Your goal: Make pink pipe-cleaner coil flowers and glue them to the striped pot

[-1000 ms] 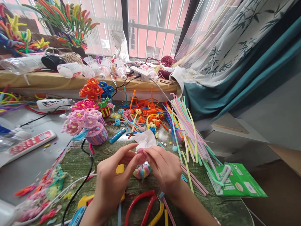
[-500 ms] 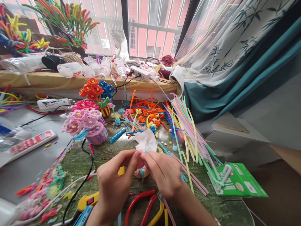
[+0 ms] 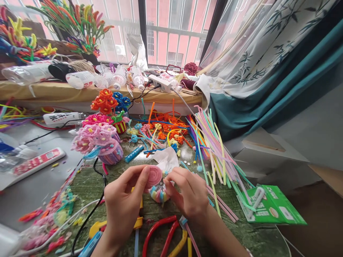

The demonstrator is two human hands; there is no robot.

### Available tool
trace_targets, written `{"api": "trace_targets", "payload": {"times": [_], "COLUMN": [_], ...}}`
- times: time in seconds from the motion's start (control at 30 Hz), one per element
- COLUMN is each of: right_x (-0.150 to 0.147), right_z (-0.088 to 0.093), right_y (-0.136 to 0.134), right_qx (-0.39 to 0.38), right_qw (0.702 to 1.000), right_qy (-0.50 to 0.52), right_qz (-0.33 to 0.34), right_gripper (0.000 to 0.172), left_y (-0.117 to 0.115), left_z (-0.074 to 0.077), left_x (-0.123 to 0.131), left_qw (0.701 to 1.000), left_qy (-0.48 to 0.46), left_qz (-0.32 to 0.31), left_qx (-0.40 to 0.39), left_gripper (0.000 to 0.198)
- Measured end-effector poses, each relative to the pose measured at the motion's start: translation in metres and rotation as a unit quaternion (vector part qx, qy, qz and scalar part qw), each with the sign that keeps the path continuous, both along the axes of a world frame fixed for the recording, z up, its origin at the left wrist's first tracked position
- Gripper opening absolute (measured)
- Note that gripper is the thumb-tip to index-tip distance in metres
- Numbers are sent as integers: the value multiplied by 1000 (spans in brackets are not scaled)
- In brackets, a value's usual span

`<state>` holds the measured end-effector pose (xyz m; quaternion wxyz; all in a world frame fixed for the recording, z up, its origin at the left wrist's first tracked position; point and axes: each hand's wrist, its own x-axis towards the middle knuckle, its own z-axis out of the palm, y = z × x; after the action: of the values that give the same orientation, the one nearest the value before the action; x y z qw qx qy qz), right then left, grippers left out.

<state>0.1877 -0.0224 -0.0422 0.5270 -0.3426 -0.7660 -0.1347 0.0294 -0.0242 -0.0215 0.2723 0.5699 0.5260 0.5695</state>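
Observation:
My left hand [image 3: 122, 203] pinches a pink coiled pipe-cleaner disc [image 3: 154, 176] between thumb and fingers, its flat face turned toward me. My right hand [image 3: 187, 194] is closed on a small pastel striped pipe-cleaner cup [image 3: 158, 194] that hangs just under the disc. Both hands hover over the green table [image 3: 118, 171] near its front edge. A crumpled white tissue [image 3: 167, 159] lies right behind them.
Finished pipe-cleaner flower pots [image 3: 100, 141] stand to the left. A fan of pastel pipe cleaners [image 3: 214, 150] lies to the right, beside a green packet [image 3: 270, 205]. Red and yellow loops [image 3: 163, 232], a black cable [image 3: 93, 207] and a glue gun [image 3: 93, 235] lie near me.
My left hand has turned the pink disc up and out so its flat face shows. My right hand has shifted down onto the striped cup.

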Motion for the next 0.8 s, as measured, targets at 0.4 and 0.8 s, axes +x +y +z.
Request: {"api": "trace_targets", "payload": {"times": [0.4, 0.8], "right_x": [2, 1], "right_z": [5, 2], "right_y": [2, 8], "right_qx": [-307, -453], "right_qw": [929, 794], "right_qy": [206, 395], "right_qz": [3, 92], "right_gripper": [30, 14], "left_y": [-2, -7], "left_z": [-1, -5], "left_x": [0, 3], "left_qw": [1000, 999], "left_qy": [-13, -18], "left_qz": [-26, -17], "left_qx": [10, 36], "left_gripper": [7, 10]}}
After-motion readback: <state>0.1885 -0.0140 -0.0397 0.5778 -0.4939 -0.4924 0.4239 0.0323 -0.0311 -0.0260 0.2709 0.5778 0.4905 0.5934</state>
